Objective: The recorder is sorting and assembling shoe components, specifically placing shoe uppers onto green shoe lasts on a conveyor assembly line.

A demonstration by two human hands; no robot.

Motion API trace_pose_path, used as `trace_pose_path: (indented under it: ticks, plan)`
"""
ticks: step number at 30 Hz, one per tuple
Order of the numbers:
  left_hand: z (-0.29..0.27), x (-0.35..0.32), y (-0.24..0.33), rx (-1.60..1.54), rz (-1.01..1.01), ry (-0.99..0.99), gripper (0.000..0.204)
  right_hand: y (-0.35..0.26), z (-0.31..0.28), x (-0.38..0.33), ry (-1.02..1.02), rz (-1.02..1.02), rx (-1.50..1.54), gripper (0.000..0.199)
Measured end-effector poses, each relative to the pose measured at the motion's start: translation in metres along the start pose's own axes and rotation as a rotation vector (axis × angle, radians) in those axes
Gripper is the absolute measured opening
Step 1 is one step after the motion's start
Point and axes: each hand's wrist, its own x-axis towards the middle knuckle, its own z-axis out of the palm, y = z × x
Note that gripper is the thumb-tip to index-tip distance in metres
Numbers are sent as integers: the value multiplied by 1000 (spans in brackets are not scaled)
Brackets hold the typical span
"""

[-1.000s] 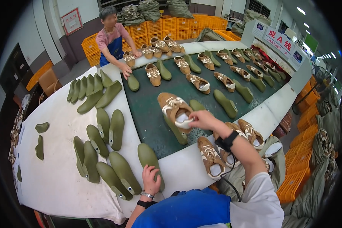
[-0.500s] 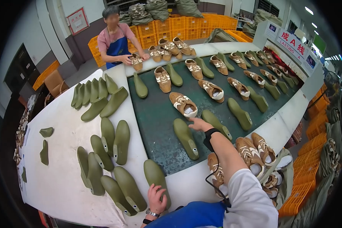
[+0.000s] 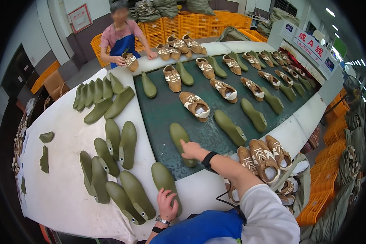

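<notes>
My right hand [image 3: 192,150] reaches over the near end of the dark green belt [image 3: 156,130]. Its index finger is stretched out and touches the side of an olive-green shoe last [image 3: 178,135], without wrapping round it. Behind that last lies a brown sneaker [image 3: 194,105] with white stripes, heel towards me. At the white table's near edge, my left hand [image 3: 166,204] rests on another green last [image 3: 163,177], fingers loosely bent and apart. To its left, a pair of lasts [image 3: 136,193] lies close by.
More lasts [image 3: 96,175] cover parts of the white table [image 3: 61,154]. Brown sneakers [image 3: 264,158] are grouped at the near right edge. Across the belt, a co-worker [image 3: 122,36] holds a sneaker [image 3: 130,62]. Orange crates [image 3: 325,175] stand along the right.
My right hand has moved from beside the sneaker's heel to the last, which has shifted left on the belt. The left hand stays put. The co-worker's sneaker has moved left.
</notes>
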Motion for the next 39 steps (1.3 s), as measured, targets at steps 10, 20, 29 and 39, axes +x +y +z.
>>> trace_pose_path:
  ticks: [10,20,29,39]
  plan:
    - [4,2,-1,-21,24,-21,25,-34,5,30,44,38,63,67]
    - [5,2,2,-8,-13,-55,24,92,-43,51,377,261,-30,23]
    - [4,4,-3,5,-8,-67,26,140,-36,79,416,357,-28,21]
    - [-12,21,-7,-36,27,-142,23,136,-99,23,334,62,1803,35]
